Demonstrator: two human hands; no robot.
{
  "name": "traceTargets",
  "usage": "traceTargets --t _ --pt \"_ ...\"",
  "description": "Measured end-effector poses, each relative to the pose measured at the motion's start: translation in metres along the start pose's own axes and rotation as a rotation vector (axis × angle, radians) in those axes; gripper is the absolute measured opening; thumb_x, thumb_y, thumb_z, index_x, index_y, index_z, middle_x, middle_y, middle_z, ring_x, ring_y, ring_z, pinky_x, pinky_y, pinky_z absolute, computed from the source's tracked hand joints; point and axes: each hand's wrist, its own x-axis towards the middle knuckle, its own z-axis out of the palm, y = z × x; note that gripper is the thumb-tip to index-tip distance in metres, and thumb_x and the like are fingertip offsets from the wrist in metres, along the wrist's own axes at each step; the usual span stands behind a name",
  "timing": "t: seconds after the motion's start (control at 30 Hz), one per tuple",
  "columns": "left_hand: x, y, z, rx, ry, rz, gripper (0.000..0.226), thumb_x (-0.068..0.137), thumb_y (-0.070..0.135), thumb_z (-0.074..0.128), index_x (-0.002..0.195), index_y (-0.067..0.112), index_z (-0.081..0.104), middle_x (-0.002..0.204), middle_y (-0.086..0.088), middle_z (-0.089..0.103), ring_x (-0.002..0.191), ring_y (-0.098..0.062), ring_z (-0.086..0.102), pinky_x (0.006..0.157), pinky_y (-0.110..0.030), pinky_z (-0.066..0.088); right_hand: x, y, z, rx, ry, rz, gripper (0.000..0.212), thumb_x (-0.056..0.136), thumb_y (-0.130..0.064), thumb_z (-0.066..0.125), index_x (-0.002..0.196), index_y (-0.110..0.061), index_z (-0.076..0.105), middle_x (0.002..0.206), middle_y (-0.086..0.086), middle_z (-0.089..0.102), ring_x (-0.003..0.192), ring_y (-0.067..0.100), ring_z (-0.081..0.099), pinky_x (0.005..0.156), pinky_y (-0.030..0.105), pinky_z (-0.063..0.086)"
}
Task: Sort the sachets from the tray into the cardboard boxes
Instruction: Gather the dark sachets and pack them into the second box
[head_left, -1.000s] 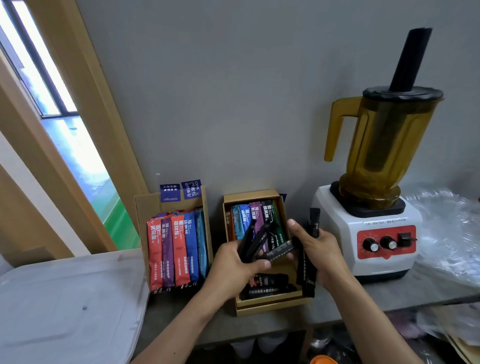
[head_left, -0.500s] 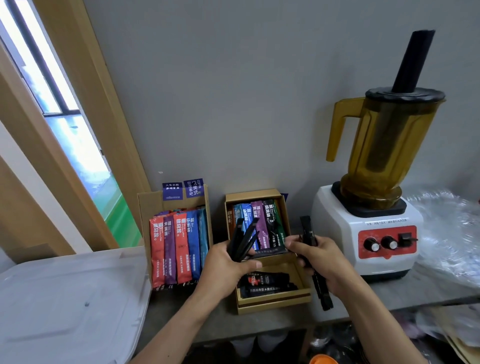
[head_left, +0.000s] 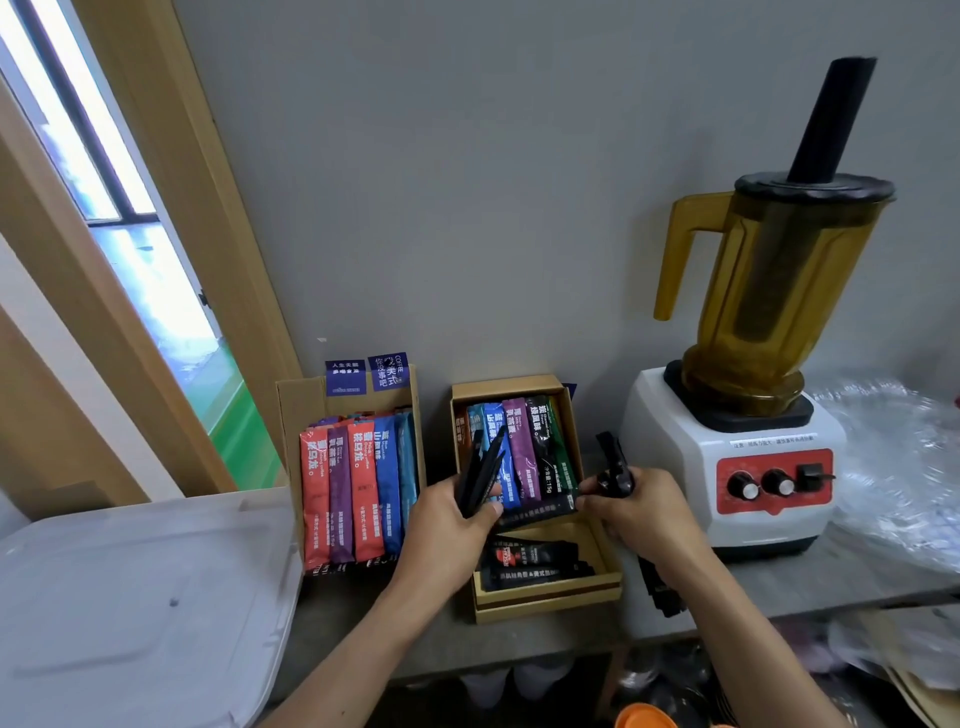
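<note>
- Head view: left hand (head_left: 452, 525) clenched round black sachets (head_left: 483, 475), long axes slanting away over the cardboard box (head_left: 550, 605).
- Right hand (head_left: 641, 514) gripping a second bundle (head_left: 615, 467), just beside the box's right wall.
- Crosswise sachet (head_left: 540, 512) between both hands, over the box.

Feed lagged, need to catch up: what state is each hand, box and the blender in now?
left hand, gripping a bunch of black sachets.
right hand, gripping another black bundle.
left cardboard box, open, coloured sachets standing in a row.
right cardboard box, open, more sachets leaning at the back, black ones flat in front.
blender, jug seated on base, lid on.
</note>
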Motion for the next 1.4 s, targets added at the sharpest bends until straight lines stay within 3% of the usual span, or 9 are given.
traceTargets --t 0.1,0.2,0.4,0.5,0.6,0.73,0.9,1.17,1.4 --pt "0.000 0.002 0.001 -0.029 0.012 -0.007 0.020 0.094 0.020 0.074 0.110 0.031 0.071 0.099 0.027 0.063 0.094 0.014 0.056 0.075 -0.006 0.040 -0.001 -0.001 0.003 -0.134 -0.017 0.030 0.011 0.084 -0.018 0.084 0.090 -0.016 0.075 0.073 0.001 0.077 0.061 0.008 0.069 0.055 0.024 0.051" --pt "0.000 0.004 0.004 -0.096 0.021 -0.053 0.014 0.089 0.022 0.079 0.096 0.030 0.070 0.095 0.014 0.071 0.094 0.001 0.065 0.075 -0.017 0.048 -0.002 -0.002 0.005 -0.136 0.071 -0.037 0.022 0.085 -0.035 0.083 0.087 -0.016 0.073 0.068 -0.001 0.075 0.061 0.009 0.070 0.057 0.027 0.054" --pt "-0.005 0.012 0.004 -0.268 -0.209 -0.086 0.019 0.077 0.028 0.089 0.086 0.016 0.078 0.080 0.011 0.076 0.074 0.000 0.071 0.067 -0.016 0.052 -0.008 -0.026 0.018 0.772 0.016 0.123 0.041 0.095 -0.051 0.065 0.084 -0.012 0.058 0.063 0.003 0.057 0.058 0.016 0.056 0.065 0.034 0.051" --pt "-0.006 0.016 0.003 -0.213 -0.280 -0.039 0.030 0.073 0.030 0.092 0.093 0.014 0.078 0.093 0.005 0.079 0.090 -0.005 0.074 0.076 -0.018 0.056 -0.005 -0.035 0.028 1.001 -0.018 0.223 0.041 0.094 -0.052 0.065 0.085 -0.013 0.058 0.067 0.003 0.057 0.061 0.016 0.057 0.074 0.038 0.055" --pt "-0.007 0.018 0.001 -0.217 -0.271 -0.023 0.034 0.071 0.026 0.093 0.097 0.018 0.073 0.087 0.006 0.077 0.084 -0.002 0.073 0.072 -0.015 0.056 -0.003 -0.038 0.036 1.082 0.005 0.249 0.041 0.094 -0.053 0.064 0.087 -0.013 0.058 0.066 0.001 0.057 0.062 0.015 0.057 0.076 0.038 0.055" --pt "-0.007 0.021 -0.001 -0.217 -0.301 -0.002 0.033 0.082 0.032 0.086 0.111 0.027 0.072 0.100 0.009 0.079 0.096 -0.003 0.074 0.079 -0.021 0.058 -0.004 -0.042 0.042 1.053 -0.023 0.233 0.048 0.092 -0.057 0.061 0.093 -0.009 0.063 0.065 0.001 0.061 0.062 0.016 0.066 0.081 0.043 0.058" --pt "-0.003 0.019 -0.001 -0.297 -0.247 -0.115 0.022 0.091 0.028 0.077 0.106 0.013 0.070 0.081 -0.009 0.074 0.044 -0.005 0.052 0.044 -0.018 0.040 -0.006 -0.041 0.045 0.875 -0.122 0.117 0.066 0.092 -0.062 0.056 0.120 -0.003 0.067 0.102 0.015 0.080 0.096 0.028 0.078 0.089 0.046 0.059" --pt "-0.006 0.019 -0.006 -0.330 -0.227 -0.127 0.020 0.098 0.023 0.069 0.112 0.010 0.062 0.090 -0.016 0.080 0.038 -0.002 0.043 0.041 -0.015 0.034 -0.007 -0.033 0.041 0.741 -0.040 0.041 0.058 0.092 -0.055 0.063 0.113 -0.001 0.069 0.103 0.016 0.080 0.099 0.029 0.078 0.093 0.050 0.058" --pt "-0.003 0.017 -0.014 -0.227 -0.003 -0.047 0.010 0.085 0.025 0.082 0.091 0.022 0.075 0.084 0.006 0.075 0.078 -0.003 0.071 0.073 -0.024 0.052 0.002 -0.024 0.026 0.560 0.013 -0.009 0.046 0.089 -0.056 0.069 0.081 -0.012 0.060 0.060 0.002 0.058 0.057 0.015 0.058 0.064 0.033 0.051"
